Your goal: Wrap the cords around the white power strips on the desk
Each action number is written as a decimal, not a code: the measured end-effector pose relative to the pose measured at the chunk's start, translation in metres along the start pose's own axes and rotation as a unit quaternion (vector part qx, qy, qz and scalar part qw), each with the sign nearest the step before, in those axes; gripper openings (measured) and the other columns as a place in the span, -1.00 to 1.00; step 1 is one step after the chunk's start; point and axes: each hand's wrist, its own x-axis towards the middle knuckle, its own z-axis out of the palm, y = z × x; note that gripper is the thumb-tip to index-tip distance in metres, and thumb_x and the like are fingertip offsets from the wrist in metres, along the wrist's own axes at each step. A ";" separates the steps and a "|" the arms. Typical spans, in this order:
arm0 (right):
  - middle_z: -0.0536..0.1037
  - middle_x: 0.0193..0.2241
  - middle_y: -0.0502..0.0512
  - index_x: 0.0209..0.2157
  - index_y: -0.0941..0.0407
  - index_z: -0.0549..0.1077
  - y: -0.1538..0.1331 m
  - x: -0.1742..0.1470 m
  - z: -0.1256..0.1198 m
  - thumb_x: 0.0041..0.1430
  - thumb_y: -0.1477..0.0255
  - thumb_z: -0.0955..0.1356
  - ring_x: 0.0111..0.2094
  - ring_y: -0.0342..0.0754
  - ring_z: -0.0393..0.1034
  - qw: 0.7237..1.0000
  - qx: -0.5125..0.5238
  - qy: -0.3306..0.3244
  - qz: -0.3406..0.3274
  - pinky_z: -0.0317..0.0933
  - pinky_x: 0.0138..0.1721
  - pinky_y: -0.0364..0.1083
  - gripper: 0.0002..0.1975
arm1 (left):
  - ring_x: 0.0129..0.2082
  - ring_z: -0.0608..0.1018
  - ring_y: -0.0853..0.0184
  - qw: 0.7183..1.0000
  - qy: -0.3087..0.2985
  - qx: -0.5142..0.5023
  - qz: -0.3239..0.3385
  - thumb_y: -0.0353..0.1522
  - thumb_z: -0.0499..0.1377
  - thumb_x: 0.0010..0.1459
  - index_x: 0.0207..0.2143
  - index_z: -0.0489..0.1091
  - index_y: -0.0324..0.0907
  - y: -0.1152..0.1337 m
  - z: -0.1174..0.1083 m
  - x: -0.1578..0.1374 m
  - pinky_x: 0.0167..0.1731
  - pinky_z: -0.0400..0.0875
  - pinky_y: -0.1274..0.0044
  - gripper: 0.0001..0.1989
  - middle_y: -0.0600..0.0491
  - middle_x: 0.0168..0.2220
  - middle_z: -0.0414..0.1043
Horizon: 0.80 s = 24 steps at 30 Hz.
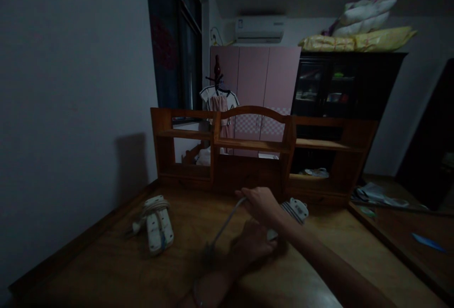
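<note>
A white power strip (301,207) with grey cord wound round it lies slantwise on the wooden tabletop (184,275), its middle hidden behind my arms. My left hand (252,242) is closed at the near end of this strip. Above it, my right hand (260,202) pinches the grey cord (227,221), which runs down to the left, where a blurred dark end, perhaps the plug, hangs. To the left rests a second white power strip (159,232), wrapped in its own cord (155,206), with a plug (136,226) beside it.
A wooden shelf unit (253,145) stands across the back edge of the tabletop. A white wall (78,109) borders the left side. Papers (379,194) and a blue item (428,242) lie on a lower surface at right. Behind are a pink wardrobe (252,71) and a dark cabinet (369,83).
</note>
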 end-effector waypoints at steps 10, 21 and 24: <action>0.52 -0.59 0.10 -0.46 0.23 0.55 0.166 -0.022 -0.025 0.06 0.35 0.30 -0.53 -0.09 0.38 0.965 0.119 -0.011 0.232 0.06 -0.54 -0.20 -0.74 | -0.01 0.37 0.08 0.982 -0.084 0.056 0.157 -0.24 0.21 -0.08 0.26 -0.08 0.02 0.007 -0.002 0.000 -0.05 0.30 0.30 -0.15 -0.06 0.03 0.29; 0.50 -0.58 0.14 -0.14 0.26 0.48 0.264 -0.141 -0.009 0.12 0.07 0.21 -0.64 -0.06 0.33 0.899 0.275 -0.016 0.340 0.16 -0.59 -0.12 -0.44 | 0.04 0.37 0.08 0.999 0.020 0.018 0.018 -0.28 0.21 -0.08 0.29 -0.18 0.07 -0.002 0.009 0.000 -0.01 0.32 0.31 -0.08 -0.02 0.19 0.16; 0.50 -0.55 0.22 -0.05 0.31 0.41 0.261 -0.168 0.010 0.22 0.19 0.14 -0.55 0.03 0.40 0.917 0.166 -0.014 0.362 0.25 -0.51 -0.06 -0.47 | 0.13 0.31 0.08 0.998 0.058 -0.005 -0.009 -0.25 0.20 -0.05 0.29 -0.10 -0.03 -0.006 0.013 0.004 0.07 0.25 0.33 -0.14 -0.05 0.21 0.13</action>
